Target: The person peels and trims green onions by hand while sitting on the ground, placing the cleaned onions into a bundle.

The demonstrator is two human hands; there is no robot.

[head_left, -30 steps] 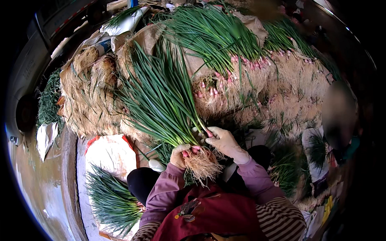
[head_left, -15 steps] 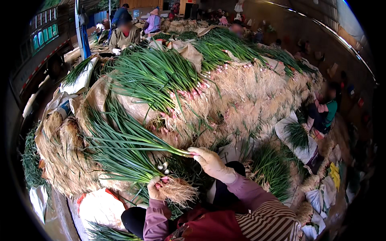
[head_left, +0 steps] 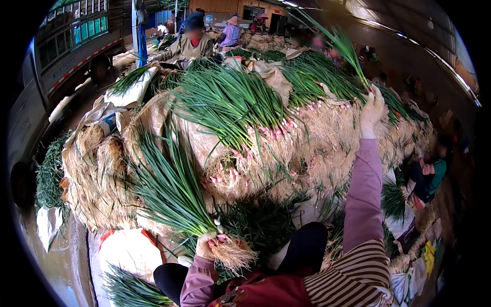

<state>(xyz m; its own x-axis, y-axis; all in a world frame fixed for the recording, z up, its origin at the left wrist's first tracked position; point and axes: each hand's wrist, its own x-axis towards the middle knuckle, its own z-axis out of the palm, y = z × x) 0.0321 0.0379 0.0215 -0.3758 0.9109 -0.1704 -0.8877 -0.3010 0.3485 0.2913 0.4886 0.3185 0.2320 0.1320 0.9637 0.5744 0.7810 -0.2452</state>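
My left hand (head_left: 205, 245), in a pale glove, is closed around a bunch of green onions (head_left: 171, 179) near its pinkish bulbs. Its long leaves lean up and to the left, and a tangle of straw-coloured roots (head_left: 232, 251) hangs by my wrist. High on the right, my gloved right hand (head_left: 373, 112) grips a few green onion stalks (head_left: 348, 48) by their lower ends. Their leaves point up and left, smeared by motion toward the tips. Between my hands rises a big heap of green onions (head_left: 230, 102), bulbs and roots facing me.
Loose dark green leaves (head_left: 261, 225) lie before my knees. A white sack (head_left: 128, 253) and another onion bunch (head_left: 135, 286) are at lower left. A truck (head_left: 76, 56) stands at far left. Beyond the heap sits a person (head_left: 192, 43); another person (head_left: 434, 171) is at right.
My right hand has swung up and right from beside the bunch, carrying the stalks high over the heap. My left hand keeps its hold, and its bunch now stands steeper. The view has shifted.
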